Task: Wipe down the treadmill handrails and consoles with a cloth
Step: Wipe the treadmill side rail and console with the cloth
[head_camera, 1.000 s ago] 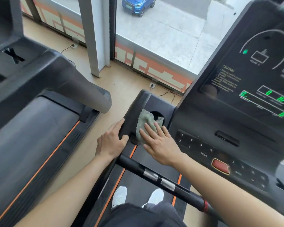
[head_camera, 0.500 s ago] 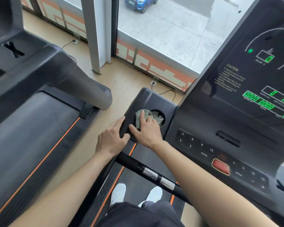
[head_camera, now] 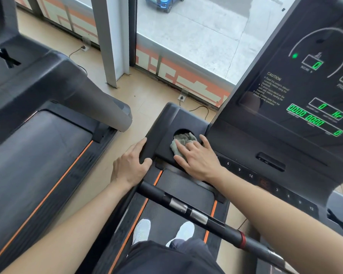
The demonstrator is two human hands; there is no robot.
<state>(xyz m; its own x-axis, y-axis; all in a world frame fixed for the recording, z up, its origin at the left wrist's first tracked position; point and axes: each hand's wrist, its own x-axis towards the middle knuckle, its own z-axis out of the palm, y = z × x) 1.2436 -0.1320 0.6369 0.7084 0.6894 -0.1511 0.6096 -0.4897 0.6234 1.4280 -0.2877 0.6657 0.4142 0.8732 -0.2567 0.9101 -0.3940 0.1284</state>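
Right hand (head_camera: 198, 159) shifted right, now flat on cloth (head_camera: 181, 142), partly hidden; left hand (head_camera: 130, 165) grips tray edge (head_camera: 147, 139).

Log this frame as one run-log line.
phase: wiping cup-holder tray | right hand: flat on cloth at cup hole | left hand: gripping tray edge | display: lit

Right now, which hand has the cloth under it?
The right hand. It presses the green cloth flat at the cup holder. The left hand has no cloth; it just grips the tray's left edge.
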